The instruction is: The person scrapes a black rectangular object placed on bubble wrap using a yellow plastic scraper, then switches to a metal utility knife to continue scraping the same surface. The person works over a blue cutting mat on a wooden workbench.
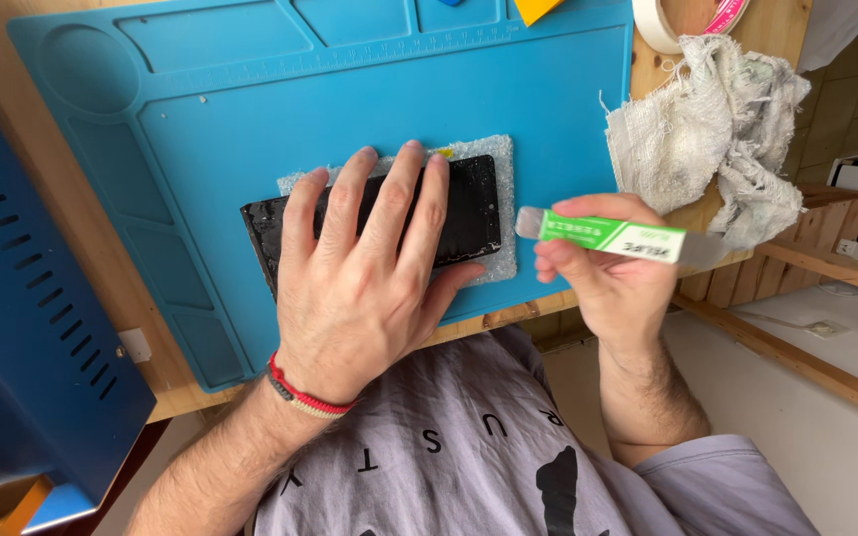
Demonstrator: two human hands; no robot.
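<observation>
Left hand [364, 263] lies flat, fingers spread, on the black phone [469, 203]; right hand [598, 260] grips a green tube [608, 236].

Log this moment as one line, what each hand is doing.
left hand: flat on black cracked phone screen | right hand: holds green-labelled glue tube | under screen: foam pad on blue silicone mat

The picture is bright and evenly lit, with soft daylight that seems to come from the right side. The shadows are weak: the left hand [359, 268] throws only a thin, soft shadow on the blue mat [201, 149]. The black screen [469, 208] shows small pale reflections but no strong glare. The focus is sharp in the middle. The straight edges of the desk [71, 228] bend a little near the borders.
</observation>
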